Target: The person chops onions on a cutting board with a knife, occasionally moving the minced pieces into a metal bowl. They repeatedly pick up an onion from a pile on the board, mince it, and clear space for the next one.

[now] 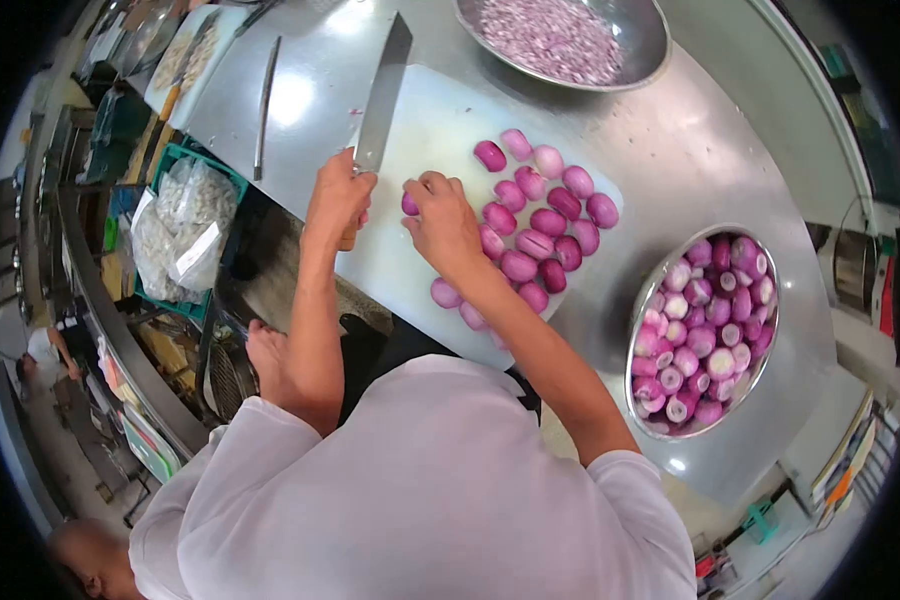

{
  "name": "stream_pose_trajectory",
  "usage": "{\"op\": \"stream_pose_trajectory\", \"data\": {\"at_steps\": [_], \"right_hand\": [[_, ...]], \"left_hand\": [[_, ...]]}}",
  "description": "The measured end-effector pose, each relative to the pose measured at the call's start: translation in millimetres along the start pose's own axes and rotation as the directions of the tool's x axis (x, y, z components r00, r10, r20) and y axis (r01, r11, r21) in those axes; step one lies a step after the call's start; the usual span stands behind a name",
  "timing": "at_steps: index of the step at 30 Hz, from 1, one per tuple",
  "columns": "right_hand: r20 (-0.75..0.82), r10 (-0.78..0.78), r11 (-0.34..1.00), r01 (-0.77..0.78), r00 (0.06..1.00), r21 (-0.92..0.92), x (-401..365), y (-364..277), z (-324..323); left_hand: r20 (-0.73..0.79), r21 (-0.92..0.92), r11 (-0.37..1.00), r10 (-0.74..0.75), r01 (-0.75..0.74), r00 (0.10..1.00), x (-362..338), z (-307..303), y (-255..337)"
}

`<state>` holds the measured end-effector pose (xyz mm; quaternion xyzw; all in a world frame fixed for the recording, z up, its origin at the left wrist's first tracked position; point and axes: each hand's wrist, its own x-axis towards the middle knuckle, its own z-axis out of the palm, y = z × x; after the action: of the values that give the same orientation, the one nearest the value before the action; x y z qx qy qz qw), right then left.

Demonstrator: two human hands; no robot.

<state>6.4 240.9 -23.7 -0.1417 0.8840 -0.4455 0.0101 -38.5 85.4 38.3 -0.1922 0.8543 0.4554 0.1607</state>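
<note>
My left hand (340, 203) is closed around the handle of a large kitchen knife (384, 95). The blade points away from me along the left side of a white cutting board (390, 270). Beside it, the fingers of my right hand (442, 218) grip a peeled red onion (410, 204) on the board; the hand partly covers it. Several peeled red onions (535, 244) lie grouped to the right of that hand, a few partly hidden under my right forearm.
An oval metal bowl (633, 350) of peeled onions stands at right. Chopped onion fills part of another metal bowl (660, 60) at the far edge. A thin metal rod (267, 110) lies on the steel table (710, 150). A green crate (242, 185) holds bagged produce. A person (155, 550) is close at lower left.
</note>
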Motion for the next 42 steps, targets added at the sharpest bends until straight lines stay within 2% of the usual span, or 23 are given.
{"op": "stream_pose_trajectory", "data": {"at_steps": [2,4,8,12,14,16,19,21,24,28,30,34,36,38,40,42], "right_hand": [[-0.023,0.036,0.999,-0.035,0.999,0.033,-7.0,-1.2,-4.4],[-0.051,0.005,0.996,0.000,0.999,0.085,-9.3,5.4,-5.0],[-0.043,0.012,0.997,-0.009,0.999,0.078,-10.9,10.0,-1.2],[-0.096,-0.061,0.997,0.066,0.994,0.049,-3.9,8.5,8.7],[-0.111,-0.076,0.996,0.080,0.991,0.032,-2.4,6.2,9.6],[-0.158,-0.072,0.997,0.076,0.985,0.019,-6.1,4.0,10.4],[-0.147,-0.051,0.997,0.059,0.988,0.053,-9.3,3.9,13.1],[-0.156,-0.045,0.997,0.055,0.987,0.063,-11.0,2.2,15.7],[-0.198,-0.054,0.996,0.067,0.979,0.060,-7.8,0.9,22.7],[-0.245,-0.070,0.996,0.081,0.967,0.034,3.7,0.2,28.5],[-0.265,-0.074,0.996,0.086,0.962,0.035,10.1,-1.0,30.5],[-0.281,-0.030,0.996,0.051,0.959,0.067,22.1,-9.3,37.5],[-0.249,-0.012,0.998,0.028,0.969,0.064,24.8,-10.1,35.1],[-0.292,-0.050,0.995,0.074,0.955,0.072,25.8,-8.9,34.3],[-0.309,-0.027,0.997,0.047,0.951,0.057,24.5,-12.6,36.2],[-0.286,-0.011,0.999,-0.002,0.958,-0.043,26.9,-14.2,37.5]], "left_hand": [[0.026,0.040,0.999,-0.003,0.002,1.000,-8.4,1.6,1.5],[0.034,0.022,1.000,-0.008,0.008,0.999,-18.6,3.7,1.1],[0.009,0.033,0.999,-0.035,0.034,0.999,-36.1,9.2,-11.1],[-0.026,-0.003,1.000,-0.017,0.017,1.000,-41.1,12.3,-21.2],[0.021,0.122,0.991,0.050,-0.052,0.999,-38.3,12.5,-34.8],[0.027,0.136,0.990,0.043,-0.047,0.999,-51.1,12.8,-31.6],[-0.022,0.121,0.993,-0.003,0.006,1.000,-60.3,16.0,-32.1],[-0.070,0.176,0.963,0.218,-0.203,0.973,-53.8,19.6,-48.0],[-0.033,0.241,0.956,0.178,-0.165,0.984,-49.7,15.8,-49.8],[0.021,0.217,0.959,0.182,-0.182,0.983,-44.2,-0.9,-45.7],[0.071,0.083,0.985,0.148,-0.154,0.986,-45.8,-10.5,-40.0],[0.097,0.135,0.975,0.167,-0.179,0.981,-30.9,-25.2,-47.0],[0.126,0.275,0.901,0.313,-0.336,0.941,-21.6,-30.6,-58.1],[0.138,0.254,0.902,0.323,-0.349,0.936,-20.4,-41.1,-54.5],[0.137,0.259,0.859,0.421,-0.443,0.897,-19.5,-46.4,-55.3],[0.163,0.243,0.869,0.402,-0.432,0.901,-18.3,-44.3,-53.6]]}}
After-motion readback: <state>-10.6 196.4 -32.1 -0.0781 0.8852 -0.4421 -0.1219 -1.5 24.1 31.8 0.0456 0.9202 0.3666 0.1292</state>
